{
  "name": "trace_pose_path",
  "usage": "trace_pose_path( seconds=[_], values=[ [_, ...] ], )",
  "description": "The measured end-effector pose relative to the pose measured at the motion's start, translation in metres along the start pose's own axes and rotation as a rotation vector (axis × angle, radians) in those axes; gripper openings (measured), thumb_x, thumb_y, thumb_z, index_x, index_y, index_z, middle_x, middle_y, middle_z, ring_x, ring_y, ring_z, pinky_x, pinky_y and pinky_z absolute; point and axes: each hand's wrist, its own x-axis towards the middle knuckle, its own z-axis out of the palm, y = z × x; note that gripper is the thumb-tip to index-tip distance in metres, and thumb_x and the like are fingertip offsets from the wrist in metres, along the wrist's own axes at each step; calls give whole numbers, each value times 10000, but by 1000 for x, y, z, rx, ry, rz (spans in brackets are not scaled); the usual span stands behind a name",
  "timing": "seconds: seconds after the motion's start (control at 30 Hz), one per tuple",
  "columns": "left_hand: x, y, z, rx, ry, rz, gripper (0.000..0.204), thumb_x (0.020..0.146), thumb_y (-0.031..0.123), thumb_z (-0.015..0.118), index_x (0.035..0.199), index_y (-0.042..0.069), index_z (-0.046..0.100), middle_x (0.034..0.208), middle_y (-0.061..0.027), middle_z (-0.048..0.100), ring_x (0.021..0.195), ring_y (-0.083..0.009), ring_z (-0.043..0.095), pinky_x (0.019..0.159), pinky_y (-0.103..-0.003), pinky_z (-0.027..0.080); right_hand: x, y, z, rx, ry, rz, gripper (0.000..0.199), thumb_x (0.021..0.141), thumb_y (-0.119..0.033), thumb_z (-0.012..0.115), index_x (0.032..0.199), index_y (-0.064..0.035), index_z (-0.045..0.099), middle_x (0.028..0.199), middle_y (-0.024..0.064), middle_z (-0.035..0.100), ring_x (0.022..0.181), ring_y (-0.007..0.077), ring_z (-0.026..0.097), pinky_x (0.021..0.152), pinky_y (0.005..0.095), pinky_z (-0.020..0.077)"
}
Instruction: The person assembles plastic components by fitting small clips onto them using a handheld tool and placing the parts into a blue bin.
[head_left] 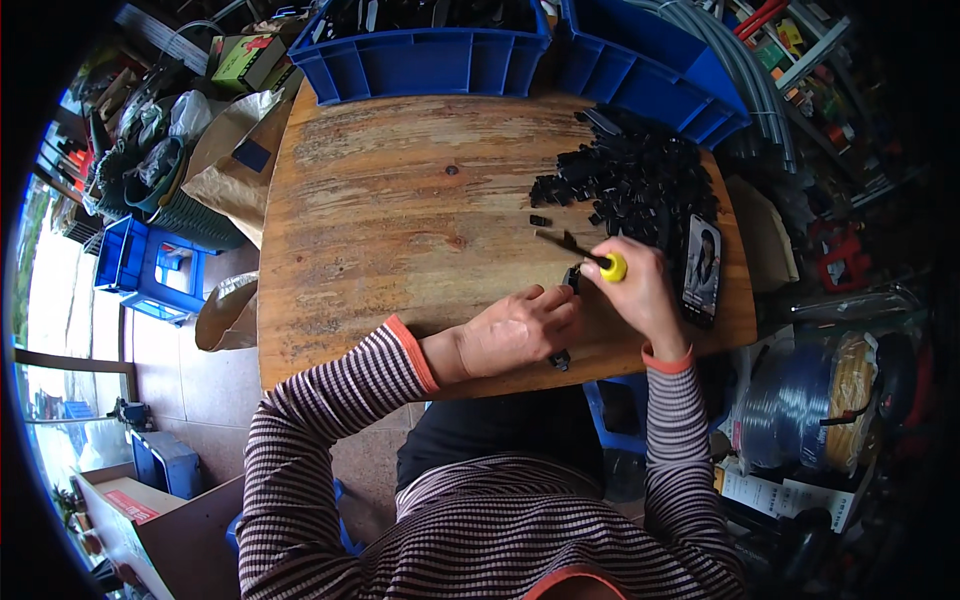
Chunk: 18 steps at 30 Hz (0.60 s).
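Right hand (640, 290) gripped a yellow-capped screwdriver (590, 258); left hand (520, 328) pinched a small black plastic part (571, 279) at the wooden table's (380, 200) near edge. Large pile of black parts (635, 180) remained unworked, so most work judged outstanding.

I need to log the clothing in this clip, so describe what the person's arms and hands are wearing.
Both arms are covered by long, close-fitting knit sleeves with thin dark and pale horizontal stripes. Each sleeve ends in a plain orange ribbed cuff, one at the left wrist and one at the right wrist. The left hand and right hand are bare: no gloves, and no rings or watch can be made out.
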Motion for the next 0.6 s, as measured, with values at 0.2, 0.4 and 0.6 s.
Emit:
trace_pose_path(
  seconds=[0.2,0.4,0.6],
  values=[
    [2,0,6,53,107,23,219,759,156,574,945,47,607,1058,-109,589,1057,-255,574,791,-319,522,-14,0,15,-56,77,-147,134,737,7,692,841,-15,610,825,139,631,751,319,639,638,367,502],
    [-3,3,6,103,-16,78,196,753,149,574,917,46,599,1040,-108,597,1036,-257,589,768,-309,537,-5,-2,2,-34,-88,-244,110,780,-15,689,828,-17,590,757,109,635,656,254,637,578,321,484],
    [1,1,-1,39,-5,59,293,758,138,576,1025,23,615,1144,-139,607,1092,-265,599,807,-324,545,13,-21,7,487,215,11,76,870,-81,658,837,-43,601,751,26,641,649,91,579,608,235,460]
  ],
)
